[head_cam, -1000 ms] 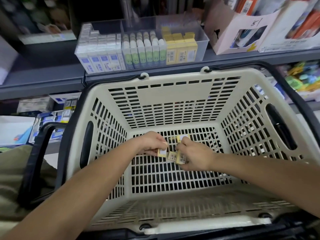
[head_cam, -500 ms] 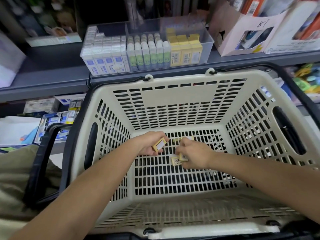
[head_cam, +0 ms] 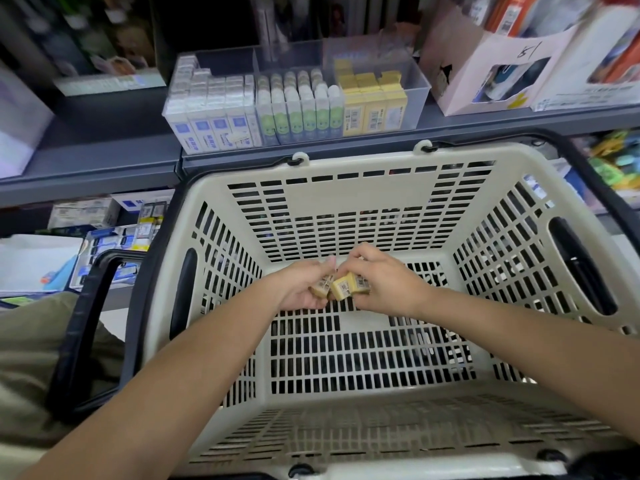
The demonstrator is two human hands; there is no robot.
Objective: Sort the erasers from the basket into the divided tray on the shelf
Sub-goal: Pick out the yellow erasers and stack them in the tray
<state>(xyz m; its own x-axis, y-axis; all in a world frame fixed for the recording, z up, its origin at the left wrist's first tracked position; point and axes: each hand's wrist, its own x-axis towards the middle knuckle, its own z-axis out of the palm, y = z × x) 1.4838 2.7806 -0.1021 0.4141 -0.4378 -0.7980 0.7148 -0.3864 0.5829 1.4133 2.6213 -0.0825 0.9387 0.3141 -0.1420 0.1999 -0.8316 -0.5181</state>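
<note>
Yellow erasers (head_cam: 347, 285): small sleeved blocks, likely light, stiff and slightly slick; best pinched across the long sides. Held mid-basket (head_cam: 346, 202), both grips clenched on them: left hand (head_cam: 301, 292) round one, right hand (head_cam: 388, 284) round others. Destination: tray (head_cam: 419, 85) on shelf (head_cam: 104, 161), 12 o'clock; yellow stock at its 3 o'clock end.

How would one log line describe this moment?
left hand: grips yellow eraser | right hand: grips yellow erasers | where: inside basket
</note>
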